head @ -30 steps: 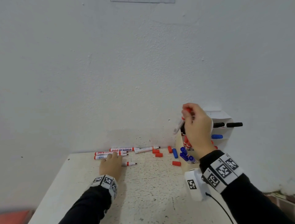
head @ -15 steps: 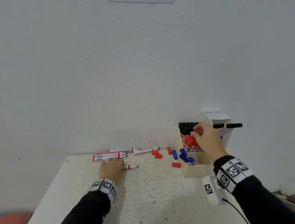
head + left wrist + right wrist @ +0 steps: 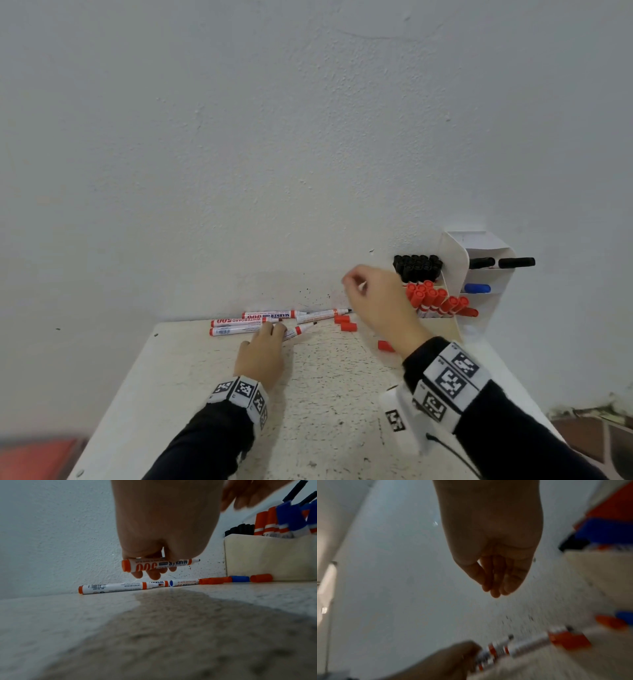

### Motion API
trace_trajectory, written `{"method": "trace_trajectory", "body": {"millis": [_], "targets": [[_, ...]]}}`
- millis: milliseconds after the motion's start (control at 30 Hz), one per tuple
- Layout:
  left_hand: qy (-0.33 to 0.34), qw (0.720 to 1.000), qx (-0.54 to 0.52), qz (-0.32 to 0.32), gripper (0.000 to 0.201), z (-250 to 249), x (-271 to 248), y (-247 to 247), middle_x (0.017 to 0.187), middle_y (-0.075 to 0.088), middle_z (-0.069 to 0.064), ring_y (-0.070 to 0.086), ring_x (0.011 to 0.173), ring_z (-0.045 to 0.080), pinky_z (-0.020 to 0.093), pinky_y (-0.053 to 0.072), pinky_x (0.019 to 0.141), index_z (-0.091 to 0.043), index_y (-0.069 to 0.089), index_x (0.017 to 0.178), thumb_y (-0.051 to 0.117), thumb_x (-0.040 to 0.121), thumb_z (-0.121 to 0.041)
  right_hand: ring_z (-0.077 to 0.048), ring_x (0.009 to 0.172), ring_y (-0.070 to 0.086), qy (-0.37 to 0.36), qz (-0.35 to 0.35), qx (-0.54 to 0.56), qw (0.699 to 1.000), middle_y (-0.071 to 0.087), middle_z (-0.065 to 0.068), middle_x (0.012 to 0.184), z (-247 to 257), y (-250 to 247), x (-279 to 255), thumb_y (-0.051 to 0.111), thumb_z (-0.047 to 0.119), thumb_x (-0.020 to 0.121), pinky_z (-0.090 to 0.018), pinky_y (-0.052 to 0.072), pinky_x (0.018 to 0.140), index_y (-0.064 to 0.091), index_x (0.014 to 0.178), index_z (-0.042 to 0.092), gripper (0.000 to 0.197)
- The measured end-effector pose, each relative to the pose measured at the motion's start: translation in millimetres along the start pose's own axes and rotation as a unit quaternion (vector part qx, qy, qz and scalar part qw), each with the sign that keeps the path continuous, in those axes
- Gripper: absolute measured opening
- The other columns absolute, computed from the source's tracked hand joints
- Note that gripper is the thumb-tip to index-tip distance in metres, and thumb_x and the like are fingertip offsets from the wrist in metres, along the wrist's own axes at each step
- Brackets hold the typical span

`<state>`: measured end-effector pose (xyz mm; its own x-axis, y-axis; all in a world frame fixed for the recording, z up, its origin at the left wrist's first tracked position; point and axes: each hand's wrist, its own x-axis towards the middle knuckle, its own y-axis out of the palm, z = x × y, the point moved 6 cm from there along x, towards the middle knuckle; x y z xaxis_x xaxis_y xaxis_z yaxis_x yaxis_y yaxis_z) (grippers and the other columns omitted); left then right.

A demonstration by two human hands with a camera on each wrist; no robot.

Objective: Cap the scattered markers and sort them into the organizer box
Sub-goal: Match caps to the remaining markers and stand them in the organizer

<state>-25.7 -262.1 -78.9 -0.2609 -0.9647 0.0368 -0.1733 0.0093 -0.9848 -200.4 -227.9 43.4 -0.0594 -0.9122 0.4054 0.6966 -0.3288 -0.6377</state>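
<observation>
Gripping an uncapped red marker (image 3: 159, 564) just above the bench (image 3: 308, 428), the left hand (image 3: 262, 356) curls its fingers round it; the right hand (image 3: 380, 308) hangs relaxed and empty beside the organizer box (image 3: 455, 274), already mostly filled. Several markers (image 3: 239, 322) and loose caps (image 3: 346, 323) remain beyond the left fingers.

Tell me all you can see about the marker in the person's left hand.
The white plastic marker with red print and a red end plug has no cap, and its dark tip is bare, pointing toward the organizer box. It lies roughly level, lifted clear of the speckled table, pinched by the left hand, whose fingers curl under its barrel.
</observation>
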Motion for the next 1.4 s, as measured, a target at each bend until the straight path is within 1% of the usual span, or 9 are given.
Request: {"method": "trace_trajectory", "body": {"millis": [133, 200, 300, 567, 700, 833, 1033, 1233, 1400], "targets": [[0.007, 1.0, -0.004, -0.001, 0.044, -1, -1, 2, 0.137, 0.037, 0.001, 0.043, 0.123, 0.017, 0.033, 0.035, 0.102, -0.016, 0.033, 0.136, 0.036, 0.094, -0.005, -0.011, 0.093, 0.056, 0.129, 0.184, -0.009, 0.974, 0.058, -0.005, 0.119, -31, 70, -14, 0.044, 0.014, 0.095, -0.016, 0.043, 0.076, 0.056, 0.12, 0.012, 0.028], [0.005, 1.0, -0.008, -0.009, 0.042, 1, -1, 2, 0.136, 0.038, 0.0, 0.042, 0.123, 0.016, 0.034, 0.033, 0.103, -0.017, 0.034, 0.134, 0.035, 0.094, -0.007, -0.022, 0.122, 0.042, 0.17, 0.242, -0.069, 0.953, 0.04, -0.006, 0.139, -55, 94, -23, 0.042, 0.009, 0.092, -0.03, 0.04, 0.099, 0.04, 0.136, 0.016, 0.044], [0.006, 1.0, -0.008, -0.009, 0.04, 2, -1, 3, 0.135, 0.041, -0.002, 0.04, 0.124, 0.016, 0.035, 0.031, 0.106, -0.019, 0.035, 0.134, 0.035, 0.095, -0.01, -0.03, 0.132, 0.027, 0.184, 0.27, -0.174, 0.929, 0.027, -0.009, 0.146, -80, 106, -23, 0.042, 0.007, 0.088, -0.042, 0.031, 0.109, 0.021, 0.145, 0.023, 0.063], [0.001, 1.0, -0.018, -0.005, 0.037, 0, 0, 6, 0.136, 0.042, -0.003, 0.039, 0.126, 0.016, 0.035, 0.029, 0.107, -0.019, 0.035, 0.135, 0.032, 0.098, -0.021, -0.025, 0.103, 0.051, 0.154, 0.256, -0.202, 0.933, 0.048, -0.012, 0.118, -93, 107, -16, 0.044, 0.003, 0.09, -0.032, 0.046, 0.09, 0.05, 0.113, 0.013, 0.026], [0.003, 0.999, -0.03, -0.009, 0.038, 2, 1, 5, 0.137, 0.042, -0.003, 0.039, 0.127, 0.016, 0.035, 0.027, 0.107, -0.019, 0.034, 0.136, 0.034, 0.098, -0.021, -0.018, 0.087, 0.056, 0.149, 0.148, -0.043, 0.977, 0.058, -0.008, 0.103, -85, 102, -10, 0.046, 0.012, 0.094, -0.023, 0.045, 0.074, 0.053, 0.106, 0.011, 0.014], [0.008, 0.999, -0.049, -0.015, 0.038, 3, 0, 3, 0.136, 0.043, -0.004, 0.039, 0.127, 0.015, 0.034, 0.027, 0.107, -0.019, 0.034, 0.136, 0.035, 0.098, -0.022, -0.01, 0.076, 0.059, 0.184, 0.051, 0.132, 0.973, 0.066, 0.001, 0.085, -81, 95, -13, 0.056, 0.014, 0.09, -0.017, 0.047, 0.061, 0.053, 0.096, 0.014, 0.007], [0.026, 0.998, -0.061, -0.019, 0.037, -1, -1, 1, 0.134, 0.045, -0.004, 0.042, 0.124, 0.014, 0.033, 0.028, 0.106, -0.019, 0.036, 0.134, 0.034, 0.097, -0.018, -0.021, 0.083, 0.064, 0.23, 0.022, 0.259, 0.938, 0.069, -0.005, 0.09, -90, 100, -20, 0.057, 0.009, 0.089, -0.036, 0.054, 0.077, 0.051, 0.085, 0.016, 0.01], [0.05, 0.994, -0.087, -0.036, 0.033, -5, -3, -1, 0.126, 0.05, -0.004, 0.048, 0.113, 0.015, 0.031, 0.036, 0.098, -0.019, 0.04, 0.13, 0.033, 0.098, -0.019, -0.017, 0.079, 0.065, 0.22, 0.114, 0.299, 0.922, 0.065, -0.008, 0.098, -80, 116, -25, 0.052, 0.01, 0.093, -0.028, 0.055, 0.076, 0.054, 0.103, 0.016, 0.013], [0.093, 0.989, -0.094, -0.063, 0.034, -17, -7, -10, 0.113, 0.056, -0.005, 0.057, 0.088, 0.012, 0.025, 0.047, 0.072, -0.018, 0.049, 0.123, 0.029, 0.099, -0.033, -0.012, 0.05, 0.043, 0.231, 0.135, 0.207, 0.941, 0.049, 0.002, 0.057, -80, 110, -26, 0.043, 0.042, 0.095, -0.024, 0.036, 0.05, 0.054, 0.073, 0.014, 0.037]]}}
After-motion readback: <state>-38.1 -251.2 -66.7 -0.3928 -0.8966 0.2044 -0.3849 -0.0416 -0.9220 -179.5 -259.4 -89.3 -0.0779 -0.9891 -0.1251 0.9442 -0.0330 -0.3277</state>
